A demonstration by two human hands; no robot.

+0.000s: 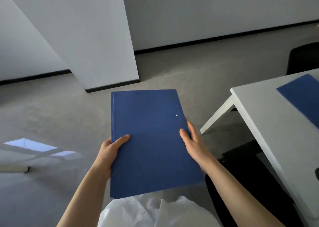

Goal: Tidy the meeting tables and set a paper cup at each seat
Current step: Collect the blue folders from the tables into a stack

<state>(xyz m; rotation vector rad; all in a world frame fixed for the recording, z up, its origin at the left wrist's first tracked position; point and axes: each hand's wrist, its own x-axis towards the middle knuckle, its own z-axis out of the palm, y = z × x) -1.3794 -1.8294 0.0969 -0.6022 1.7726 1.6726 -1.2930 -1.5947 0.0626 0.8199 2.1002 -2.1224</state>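
The person holds a stack of blue folders [148, 140] in the air in front of the body, above the grey floor [51, 116], not resting on any surface. The stack looks like several thin folders laid flat on each other, as the left edge shows a few layers; what is inside them cannot be seen. A small metal stud [177, 115] sits near the right edge of the top cover. The left hand [110, 150] grips the left edge of the stack, with the thumb lying on the top cover and the fingers curled below, out of sight. The right hand [193, 144] holds the right edge, thumb on the cover and the fingers reaching around the side. To the right stands a white table [269, 123]; its near left corner points toward the folders but stays well apart from them. One more blue folder [303, 97] lies flat on the tabletop near the far right edge, partly cut off by the frame. A dark chair [302, 59] stands behind the far edge of the table. No paper cup can be seen in this view. Between the white pillar [103, 36] and the table corner the floor gives wide room. At the bottom, white clothing [155, 213] of the person is visible.
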